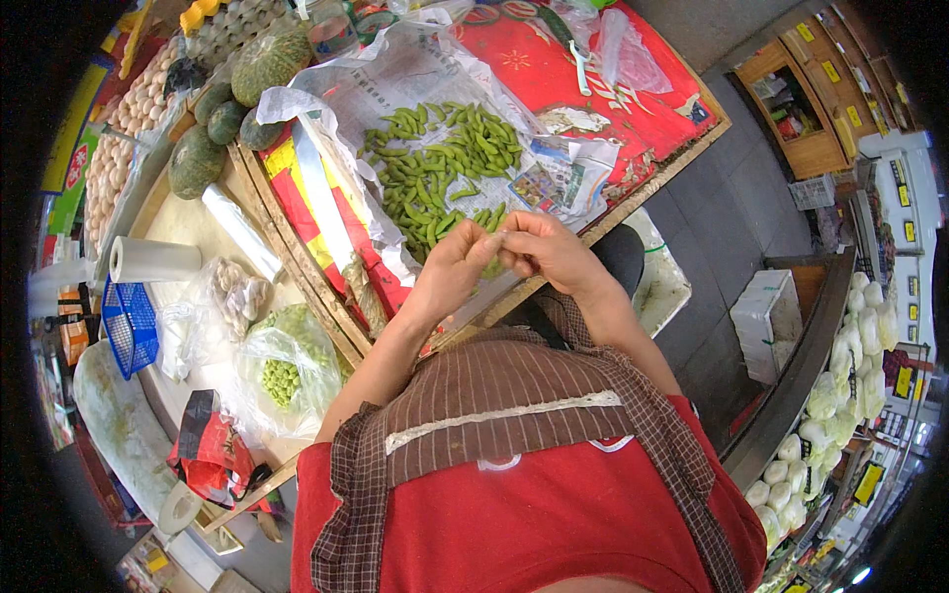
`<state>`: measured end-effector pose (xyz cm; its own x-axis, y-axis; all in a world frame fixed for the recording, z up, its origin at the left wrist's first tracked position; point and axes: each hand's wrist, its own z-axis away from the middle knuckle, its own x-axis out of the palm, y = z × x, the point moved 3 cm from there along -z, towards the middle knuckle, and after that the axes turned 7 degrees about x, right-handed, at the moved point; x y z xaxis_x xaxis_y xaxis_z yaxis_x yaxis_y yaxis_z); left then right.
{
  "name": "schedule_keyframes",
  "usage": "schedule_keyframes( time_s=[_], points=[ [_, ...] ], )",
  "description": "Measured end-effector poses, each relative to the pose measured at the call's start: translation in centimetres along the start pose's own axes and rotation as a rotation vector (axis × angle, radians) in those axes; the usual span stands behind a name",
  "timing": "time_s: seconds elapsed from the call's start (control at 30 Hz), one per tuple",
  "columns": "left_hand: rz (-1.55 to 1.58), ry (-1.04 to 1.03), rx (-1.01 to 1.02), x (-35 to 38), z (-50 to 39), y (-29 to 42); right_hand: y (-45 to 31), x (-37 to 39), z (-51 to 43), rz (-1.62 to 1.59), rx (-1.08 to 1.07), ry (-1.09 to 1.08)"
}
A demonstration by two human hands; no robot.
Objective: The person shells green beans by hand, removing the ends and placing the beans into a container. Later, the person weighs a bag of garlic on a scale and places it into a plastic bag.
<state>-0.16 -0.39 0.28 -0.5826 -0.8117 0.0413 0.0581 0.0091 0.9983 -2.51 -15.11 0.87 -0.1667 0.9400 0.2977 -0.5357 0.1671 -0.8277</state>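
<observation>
My left hand (461, 265) and my right hand (545, 252) meet at the fingertips, over the near edge of a pile of green soybean pods (437, 174). Something small and pale may be pinched between them; it is too small to tell what. Under the pods lies printed newspaper (348, 85), its edges turned up at the left. To the left, a clear plastic bag (296, 415) holds shelled green beans (280, 382).
Green pumpkins (270, 63), a plastic film roll (156, 259), a bag of garlic (239, 293) and a blue basket (130, 326) stand at the left. A peeler (580, 70) lies on the red covering (511, 55). White foam boxes (764, 326) sit at the right.
</observation>
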Motion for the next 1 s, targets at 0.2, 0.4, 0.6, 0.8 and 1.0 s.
schedule_keyframes(
  time_s=[0.2, 0.4, 0.6, 0.8, 1.0],
  points=[
    [0.311, -0.125, -0.237, 1.0, 1.2, -0.2, 1.6, 0.1, 1.3, -0.485, 0.123, -0.236],
    [0.457, -0.037, -0.433, 1.3, 1.2, -0.2, 1.3, 0.5, 1.6, -0.103, 0.022, 0.066],
    [0.67, -0.133, -0.348, 1.3, 1.0, 0.0, -0.2, 1.1, 2.3, 0.237, -0.117, 0.235],
    [0.863, -0.168, -0.475, 1.9, 1.0, -0.6, -0.4, 0.2, 4.1, 0.3, -0.236, 0.403],
    [0.87, -0.063, -0.396, 0.5, 0.0, -0.1, 1.7, -9.5, 11.2, 0.151, -0.406, 0.887]
  ],
)
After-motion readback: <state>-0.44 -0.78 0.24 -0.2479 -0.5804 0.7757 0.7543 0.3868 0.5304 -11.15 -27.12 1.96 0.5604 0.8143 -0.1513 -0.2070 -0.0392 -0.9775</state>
